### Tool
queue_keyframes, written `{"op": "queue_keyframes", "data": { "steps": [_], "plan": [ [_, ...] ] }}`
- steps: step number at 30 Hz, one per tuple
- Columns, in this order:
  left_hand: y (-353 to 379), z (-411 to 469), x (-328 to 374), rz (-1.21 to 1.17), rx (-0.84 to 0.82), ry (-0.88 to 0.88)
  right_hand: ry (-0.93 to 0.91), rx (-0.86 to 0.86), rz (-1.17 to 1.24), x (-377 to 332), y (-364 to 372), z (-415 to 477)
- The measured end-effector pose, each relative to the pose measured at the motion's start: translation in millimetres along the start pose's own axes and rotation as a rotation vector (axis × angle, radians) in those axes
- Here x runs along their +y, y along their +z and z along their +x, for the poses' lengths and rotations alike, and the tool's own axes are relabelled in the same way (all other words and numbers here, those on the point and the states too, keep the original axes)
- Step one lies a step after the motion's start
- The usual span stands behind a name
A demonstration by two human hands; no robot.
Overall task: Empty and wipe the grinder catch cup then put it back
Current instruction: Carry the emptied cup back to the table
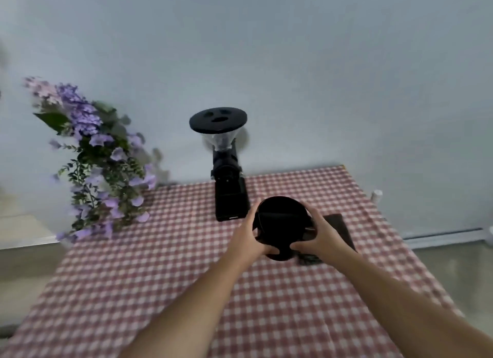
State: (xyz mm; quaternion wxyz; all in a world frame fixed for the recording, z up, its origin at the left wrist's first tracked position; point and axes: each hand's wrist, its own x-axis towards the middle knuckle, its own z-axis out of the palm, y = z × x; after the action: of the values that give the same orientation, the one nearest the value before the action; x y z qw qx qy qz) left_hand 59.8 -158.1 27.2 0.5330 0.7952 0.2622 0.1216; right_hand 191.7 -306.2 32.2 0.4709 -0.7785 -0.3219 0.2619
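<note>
Left hand (249,235) and right hand (321,235) curl fingers (300,247) round the cup (282,219) between them, above the tabletop (173,264); best keep the left grip firm, freeing the right for the likely cloth (340,229) beneath it.

Just in front of the grinder (230,195), the catch cup (282,224) held between our left hand (249,236) and right hand (321,236) fills the approach. Purple flowers (104,168) overhang the bench (149,291) well left of the grinder; a dark flat pad (341,227) lies to its right-front.
</note>
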Motion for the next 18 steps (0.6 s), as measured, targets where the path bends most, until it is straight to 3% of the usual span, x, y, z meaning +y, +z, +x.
{"op": "queue_keyframes", "data": {
  "steps": [7, 14, 18],
  "plan": [
    [-80.1, 18.1, -66.6, 0.108, 0.028, -0.132, 0.107, -0.110, -0.013, -17.3, 94.8, 63.7],
    [-93.7, 27.2, -100.8, 0.082, 0.115, -0.152, 0.123, -0.174, -0.113, -11.8, 130.7, 96.5],
    [-94.3, 25.9, -107.8, 0.120, 0.084, -0.195, 0.136, -0.203, -0.185, -1.7, 136.1, 101.7]
  ]
}}
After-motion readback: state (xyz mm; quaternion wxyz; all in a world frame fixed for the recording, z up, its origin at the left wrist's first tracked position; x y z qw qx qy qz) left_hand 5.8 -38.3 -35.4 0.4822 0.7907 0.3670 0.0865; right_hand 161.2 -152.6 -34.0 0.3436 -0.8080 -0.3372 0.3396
